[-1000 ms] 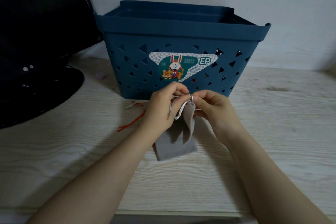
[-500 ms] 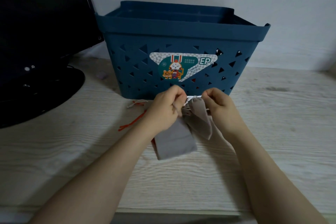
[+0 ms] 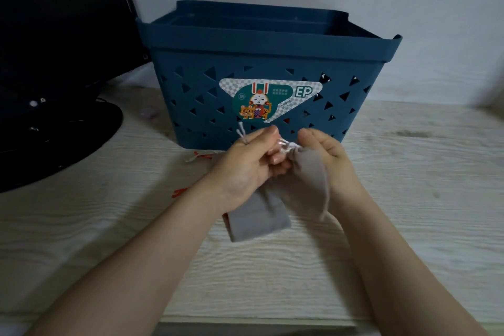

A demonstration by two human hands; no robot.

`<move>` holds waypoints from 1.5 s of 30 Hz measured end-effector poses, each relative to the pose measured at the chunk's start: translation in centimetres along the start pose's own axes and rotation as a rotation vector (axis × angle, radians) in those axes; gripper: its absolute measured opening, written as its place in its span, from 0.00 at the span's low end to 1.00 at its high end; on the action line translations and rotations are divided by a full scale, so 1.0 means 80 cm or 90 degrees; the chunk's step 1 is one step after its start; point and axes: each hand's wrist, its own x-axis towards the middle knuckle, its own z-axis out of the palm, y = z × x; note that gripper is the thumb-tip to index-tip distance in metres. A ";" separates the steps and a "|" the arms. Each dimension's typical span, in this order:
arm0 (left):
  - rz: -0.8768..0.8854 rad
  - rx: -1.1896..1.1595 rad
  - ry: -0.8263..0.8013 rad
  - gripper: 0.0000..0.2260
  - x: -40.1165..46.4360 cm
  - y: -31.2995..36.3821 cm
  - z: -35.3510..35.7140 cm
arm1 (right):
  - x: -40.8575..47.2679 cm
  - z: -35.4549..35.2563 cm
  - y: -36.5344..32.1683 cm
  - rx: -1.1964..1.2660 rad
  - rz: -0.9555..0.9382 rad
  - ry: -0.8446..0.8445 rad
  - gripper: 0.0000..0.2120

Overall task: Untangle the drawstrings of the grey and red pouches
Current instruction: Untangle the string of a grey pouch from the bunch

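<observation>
While my left hand (image 3: 252, 163) is pinching the white drawstring (image 3: 242, 132), whose ends are now sticking up above my knuckles, my right hand (image 3: 326, 151) is curling round the gathered neck of the grey pouch (image 3: 308, 183), pulled further right than half a second ago. A second grey pouch (image 3: 257, 219) is lying on the desk (image 3: 409, 199) under my left wrist, with orange cord (image 3: 203, 156) trailing before the blue basket (image 3: 267, 63).
</observation>
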 end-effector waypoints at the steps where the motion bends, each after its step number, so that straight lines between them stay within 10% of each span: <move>1: 0.012 -0.038 -0.010 0.15 -0.002 0.000 0.005 | 0.001 0.002 -0.003 0.064 0.008 0.020 0.15; 12: 0.046 0.080 0.020 0.14 0.001 0.009 -0.014 | -0.004 0.001 -0.017 -0.091 -0.061 -0.010 0.13; 18: -0.003 0.084 0.041 0.16 0.006 0.032 -0.001 | 0.000 0.019 -0.057 -0.224 -0.109 0.142 0.15; 27: 0.279 0.311 -0.026 0.11 -0.003 0.095 0.045 | 0.025 0.036 -0.132 -0.201 -0.201 0.271 0.14; 36: 0.457 0.659 0.131 0.10 0.075 0.173 0.051 | 0.089 0.044 -0.187 -0.359 -0.232 0.144 0.07; 42: 0.227 0.946 0.094 0.17 0.117 0.176 0.034 | 0.085 0.039 -0.189 -0.419 -0.273 0.096 0.07; 45: 0.362 0.954 0.108 0.15 0.106 0.167 0.028 | 0.069 0.036 -0.182 -0.472 -0.266 -0.030 0.09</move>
